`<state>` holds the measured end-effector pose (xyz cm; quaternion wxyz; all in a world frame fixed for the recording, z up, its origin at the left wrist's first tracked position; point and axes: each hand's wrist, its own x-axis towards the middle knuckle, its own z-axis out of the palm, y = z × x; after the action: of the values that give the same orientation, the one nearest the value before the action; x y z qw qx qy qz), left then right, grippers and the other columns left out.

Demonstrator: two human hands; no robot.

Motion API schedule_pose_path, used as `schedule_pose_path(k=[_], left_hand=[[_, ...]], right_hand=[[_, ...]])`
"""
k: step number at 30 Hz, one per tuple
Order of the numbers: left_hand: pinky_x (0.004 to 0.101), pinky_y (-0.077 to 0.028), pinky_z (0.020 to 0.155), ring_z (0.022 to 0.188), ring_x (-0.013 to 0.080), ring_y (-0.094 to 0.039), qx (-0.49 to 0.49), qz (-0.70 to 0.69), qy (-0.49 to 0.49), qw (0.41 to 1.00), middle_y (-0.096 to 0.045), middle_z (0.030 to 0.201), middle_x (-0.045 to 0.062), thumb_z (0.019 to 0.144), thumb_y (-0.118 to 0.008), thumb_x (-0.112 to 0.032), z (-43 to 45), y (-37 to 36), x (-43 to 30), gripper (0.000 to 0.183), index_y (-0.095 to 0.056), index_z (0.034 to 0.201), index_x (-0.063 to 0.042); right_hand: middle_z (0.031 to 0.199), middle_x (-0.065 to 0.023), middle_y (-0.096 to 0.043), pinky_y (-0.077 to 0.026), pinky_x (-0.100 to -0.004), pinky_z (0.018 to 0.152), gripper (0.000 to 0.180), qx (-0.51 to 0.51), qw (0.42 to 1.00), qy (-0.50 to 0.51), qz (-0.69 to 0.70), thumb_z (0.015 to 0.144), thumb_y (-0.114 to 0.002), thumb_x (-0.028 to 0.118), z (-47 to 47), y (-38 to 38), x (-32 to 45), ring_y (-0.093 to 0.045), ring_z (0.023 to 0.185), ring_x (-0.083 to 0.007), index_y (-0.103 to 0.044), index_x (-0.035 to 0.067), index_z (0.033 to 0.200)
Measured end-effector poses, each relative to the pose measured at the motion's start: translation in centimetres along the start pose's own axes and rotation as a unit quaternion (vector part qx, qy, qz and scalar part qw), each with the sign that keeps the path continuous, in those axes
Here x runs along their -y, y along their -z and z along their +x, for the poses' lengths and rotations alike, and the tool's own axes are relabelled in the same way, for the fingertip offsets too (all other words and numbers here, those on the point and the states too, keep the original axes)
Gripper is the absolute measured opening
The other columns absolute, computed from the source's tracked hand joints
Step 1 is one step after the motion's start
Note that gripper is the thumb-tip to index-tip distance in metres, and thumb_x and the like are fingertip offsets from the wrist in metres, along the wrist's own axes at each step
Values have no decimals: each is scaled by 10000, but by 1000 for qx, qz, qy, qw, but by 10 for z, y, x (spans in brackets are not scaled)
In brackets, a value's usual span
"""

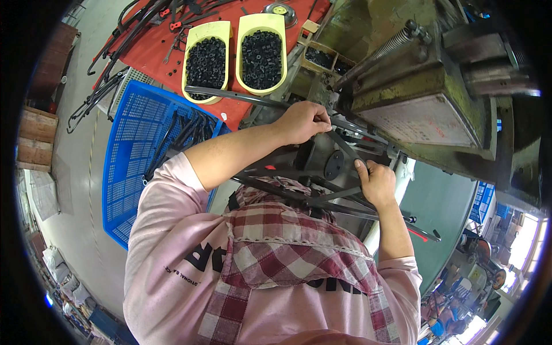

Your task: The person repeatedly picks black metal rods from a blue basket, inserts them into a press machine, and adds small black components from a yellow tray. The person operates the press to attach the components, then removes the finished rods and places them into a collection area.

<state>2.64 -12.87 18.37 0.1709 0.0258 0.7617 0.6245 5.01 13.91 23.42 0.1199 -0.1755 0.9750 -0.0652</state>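
My left hand (pixel 303 123) has its thumb and fingers pinched together at the upper end of a flat dark metal bar (pixel 343 144), beside a metal tube (pixel 246 98). Whether a small part sits between those fingertips is hidden. Lower and to the right, my right hand (pixel 378 184) grips the bar near its bend, thumb on top. From there, a second flat strip (pixel 336 195) slopes down to dark tubes (pixel 276 189) lying across my lap, against a checked apron (pixel 297 246). A black round plate with holes (pixel 334 165) stands between the hands and the lap.
A machine with a heavy metal head (pixel 422 116) and coil spring (pixel 379 51) looms at right. Two yellow bins (pixel 260 21) of black spacers stand on a red-topped table (pixel 159 60), with bent tubes at its edge. A blue crate (pixel 125 142) holding tubular parts is at left.
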Motion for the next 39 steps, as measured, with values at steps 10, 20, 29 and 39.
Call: schedule_pose_path(k=[10,20,29,39], left_hand=[[456,-476,739,867,334,-638,-118,286,-120,943,-651,841,120,786,-725,-270,25,5,-1,198,-709,820,-75],[484,-458,772,884,343,-648,-46,328,-80,940,-673,851,136,798,-692,-269,28,10,-3,190,-703,780,-80],[470,-542,760,866,356,-688,-40,319,-76,944,-716,898,171,812,-654,-229,150,26,14,202,-740,837,-49],[442,-565,700,865,309,-707,-203,411,20,888,-692,958,180,828,-554,-128,232,40,81,196,-732,847,-49]], right_hand=[[1073,-187,-661,-470,-468,893,493,114,989,-91,23,935,-525,541,36,10,-7,-600,1052,-399,-665,74,1013],[1303,-147,-586,-379,-438,1055,510,99,993,-58,17,944,-498,529,36,-1,-14,-506,1240,-353,-629,126,1227],[1111,-145,-660,-433,-459,965,366,-17,997,74,28,901,-659,397,32,-12,-44,-592,1042,-361,-673,74,1071],[1410,-189,-472,-357,-463,1071,605,117,991,-18,-58,940,-523,509,40,2,-30,-452,1278,-362,-495,58,1342]])
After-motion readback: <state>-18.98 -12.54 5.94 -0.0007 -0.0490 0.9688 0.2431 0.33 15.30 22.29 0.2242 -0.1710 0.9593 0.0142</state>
